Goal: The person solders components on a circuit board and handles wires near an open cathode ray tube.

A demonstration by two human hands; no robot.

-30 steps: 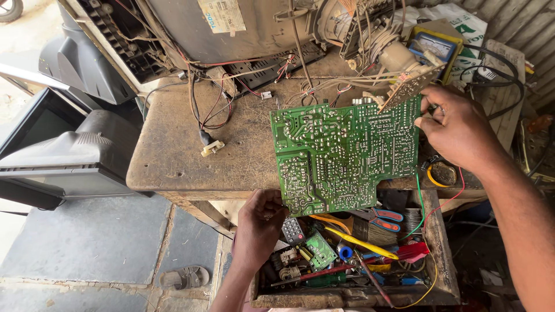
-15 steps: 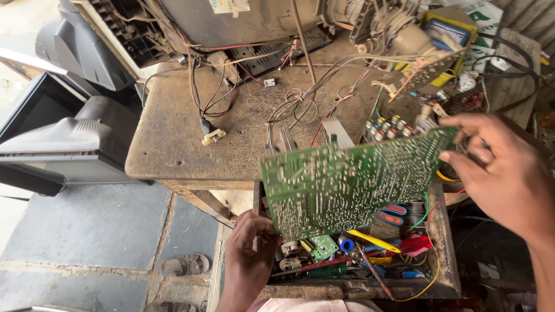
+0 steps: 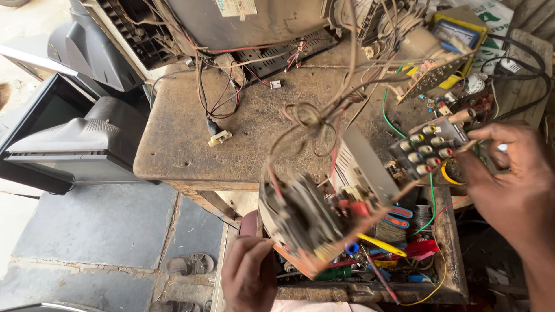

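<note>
I see my left hand (image 3: 250,276) low at the bottom edge, back toward me, fingers curled upward in a closed grip. My right hand (image 3: 511,182) sits at the right edge, back up, fingers bent and pointing left, thumb and forefinger pinched, with the forearm running off the lower right corner.

Electronics repair workshop, informal, partly open-air. A worn, dusty wooden bench (image 3: 191,150) carries an opened television chassis (image 3: 231,23) at its far edge, with loose wires (image 3: 219,98) trailing out. Empty grey television casings (image 3: 75,138) are stacked on the left on a paved stone floor (image 3: 87,231). A near open drawer (image 3: 451,242) is crammed with hand tools, scissors and small parts. A yellow meter (image 3: 457,34) sits far right. Sandals (image 3: 188,264) lie on the floor.
</note>
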